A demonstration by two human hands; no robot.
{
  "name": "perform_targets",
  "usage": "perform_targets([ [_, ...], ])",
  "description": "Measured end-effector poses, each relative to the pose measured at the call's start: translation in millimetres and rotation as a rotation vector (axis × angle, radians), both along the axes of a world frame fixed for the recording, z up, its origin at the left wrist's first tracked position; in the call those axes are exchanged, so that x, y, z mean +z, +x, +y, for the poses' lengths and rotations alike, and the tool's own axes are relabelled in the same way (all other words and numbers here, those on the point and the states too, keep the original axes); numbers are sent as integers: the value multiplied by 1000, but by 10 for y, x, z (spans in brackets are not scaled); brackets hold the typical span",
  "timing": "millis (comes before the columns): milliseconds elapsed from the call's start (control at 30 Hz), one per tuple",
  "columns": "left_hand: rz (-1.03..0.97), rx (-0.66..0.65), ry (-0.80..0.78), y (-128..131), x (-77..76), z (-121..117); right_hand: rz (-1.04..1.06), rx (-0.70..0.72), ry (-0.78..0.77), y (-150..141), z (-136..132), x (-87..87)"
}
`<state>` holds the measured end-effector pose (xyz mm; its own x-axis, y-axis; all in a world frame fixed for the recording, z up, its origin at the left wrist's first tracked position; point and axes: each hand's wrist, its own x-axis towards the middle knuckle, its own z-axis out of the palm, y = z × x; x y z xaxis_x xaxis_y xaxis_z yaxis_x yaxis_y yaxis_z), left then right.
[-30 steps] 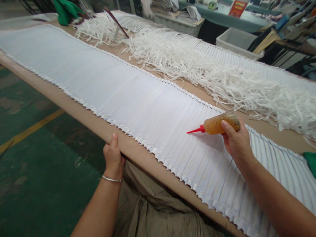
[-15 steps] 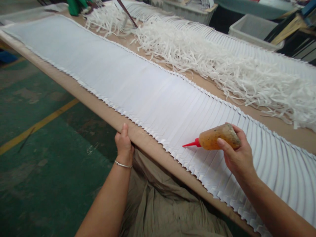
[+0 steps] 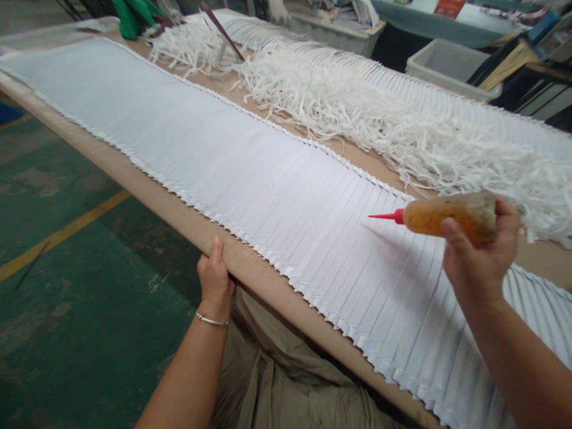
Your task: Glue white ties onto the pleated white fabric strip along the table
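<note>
My right hand [image 3: 480, 256] is wrapped round an amber squeeze bottle [image 3: 447, 217] with a red pointed nozzle, which looks like a glue bottle. It is tilted nearly level, its tip pointing left just above a long row of overlapping white strips [image 3: 277, 185]. The strips have folded, jagged ends along both long sides. With the thumb on top and the other fingers hidden below, my left hand [image 3: 215, 274] grips the near edge of the brown-covered table [image 3: 250, 262]. A silver bangle circles the left wrist.
Behind the row lies a heap of loose, thin white ribbons [image 3: 379, 113], with a dark stick [image 3: 222, 31] standing in it. Another row of white strips [image 3: 447, 86] runs along the far side. Plastic bins [image 3: 451, 65] stand beyond, and green cloth [image 3: 134, 18] lies at the far left.
My right hand has lifted the bottle away from the near ends of the strips, moving it right and toward the far side. My left hand stays on the table edge.
</note>
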<state>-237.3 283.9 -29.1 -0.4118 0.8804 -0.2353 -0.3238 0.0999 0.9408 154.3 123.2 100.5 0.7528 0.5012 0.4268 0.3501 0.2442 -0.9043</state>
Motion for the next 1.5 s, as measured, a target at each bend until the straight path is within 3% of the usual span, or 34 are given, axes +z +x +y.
perform_targets([
  [100,12,19,-30,-4,-10,9,175,41,118,409,397,-43],
  [267,26,34,-60,-4,20,4,408,63,50,809,876,-133],
  [600,71,25,-67,8,89,-24,393,-16,-83,967,1165,-244],
  [900,44,18,-43,9,69,-13,349,63,-98,821,1018,-204],
  [1200,9,19,-21,15,55,-16,328,128,-75,329,659,-122],
  [1500,-11,-5,23,-21,-58,6,231,161,-153,-154,313,-178],
])
